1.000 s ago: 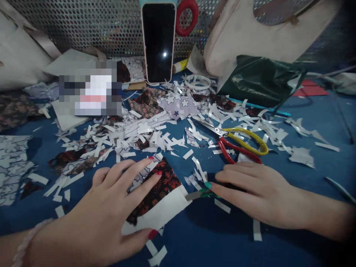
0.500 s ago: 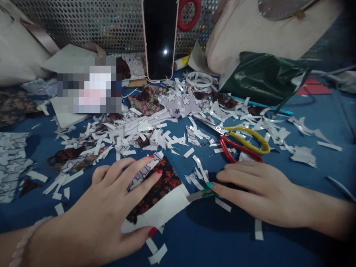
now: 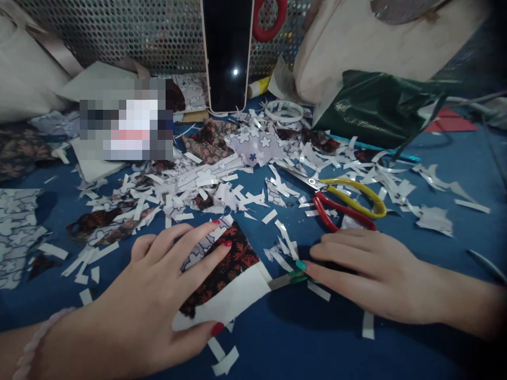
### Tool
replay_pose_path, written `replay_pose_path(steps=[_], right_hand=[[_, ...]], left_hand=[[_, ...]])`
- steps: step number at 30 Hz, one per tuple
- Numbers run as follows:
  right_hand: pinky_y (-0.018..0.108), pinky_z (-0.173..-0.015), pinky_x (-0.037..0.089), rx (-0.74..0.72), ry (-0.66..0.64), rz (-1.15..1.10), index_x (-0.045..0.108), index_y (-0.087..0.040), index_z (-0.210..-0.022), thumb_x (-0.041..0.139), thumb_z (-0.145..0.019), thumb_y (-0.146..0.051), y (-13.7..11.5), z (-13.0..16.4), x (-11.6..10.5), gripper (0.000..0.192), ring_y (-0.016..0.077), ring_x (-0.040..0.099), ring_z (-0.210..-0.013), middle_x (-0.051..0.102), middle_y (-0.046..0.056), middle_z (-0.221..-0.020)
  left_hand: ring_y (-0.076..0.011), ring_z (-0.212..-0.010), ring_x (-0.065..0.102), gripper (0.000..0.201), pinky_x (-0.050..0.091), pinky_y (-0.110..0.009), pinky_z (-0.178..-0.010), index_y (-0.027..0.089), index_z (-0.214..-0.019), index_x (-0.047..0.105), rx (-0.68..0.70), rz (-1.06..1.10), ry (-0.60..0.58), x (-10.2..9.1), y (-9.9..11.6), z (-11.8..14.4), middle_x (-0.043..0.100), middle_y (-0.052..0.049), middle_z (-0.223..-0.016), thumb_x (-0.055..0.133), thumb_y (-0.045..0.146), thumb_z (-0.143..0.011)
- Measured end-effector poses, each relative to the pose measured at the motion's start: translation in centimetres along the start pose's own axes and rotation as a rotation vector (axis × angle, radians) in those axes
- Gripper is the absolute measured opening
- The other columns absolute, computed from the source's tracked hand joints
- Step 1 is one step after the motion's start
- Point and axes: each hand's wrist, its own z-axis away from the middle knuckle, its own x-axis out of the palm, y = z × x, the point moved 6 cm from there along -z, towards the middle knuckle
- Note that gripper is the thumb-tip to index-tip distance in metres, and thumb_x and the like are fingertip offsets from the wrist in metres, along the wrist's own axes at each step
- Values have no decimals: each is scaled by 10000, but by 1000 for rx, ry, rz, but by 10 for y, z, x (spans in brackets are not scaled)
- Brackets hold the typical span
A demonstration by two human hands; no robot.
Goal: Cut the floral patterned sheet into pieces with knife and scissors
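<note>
My left hand (image 3: 158,295) lies spread over a piece of white paper (image 3: 237,301) with dark red floral and lilac flowered fabric (image 3: 233,258) on it. Its fingertips rest on the fabric and the thumb is near the lower edge. My right hand (image 3: 368,274) is closed on a green-handled metal blade (image 3: 283,281), whose tip meets the right edge of the white paper. Most of the handle is hidden under the fingers. Just beyond that hand lie scissors (image 3: 344,195) with one yellow and one red handle.
Paper and fabric scraps (image 3: 214,184) litter the blue table (image 3: 301,343). At the back a phone (image 3: 227,58) stands upright against perforated metal, near a roll of clear tape (image 3: 284,112). A dark green pouch (image 3: 376,108) and pale bags (image 3: 356,42) stand at the right.
Hardly anything differs. The view has shifted very slightly; both hands, the paper and the blade keep nearly the same places.
</note>
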Motion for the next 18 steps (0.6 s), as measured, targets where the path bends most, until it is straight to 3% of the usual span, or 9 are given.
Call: replay_pose_path(steps=[18], right_hand=[[255,-541,437,12,-16,-21,514,-149,-891,348,-903,-69,2,-1,1,185,142,575,-643,629,61,-741]], left_hand=[[-372,-1169,385,657,352,-514,-860,280,-1370,352,28,15,0,-1,0,-1,361,-102,-1404,542,387,-750]])
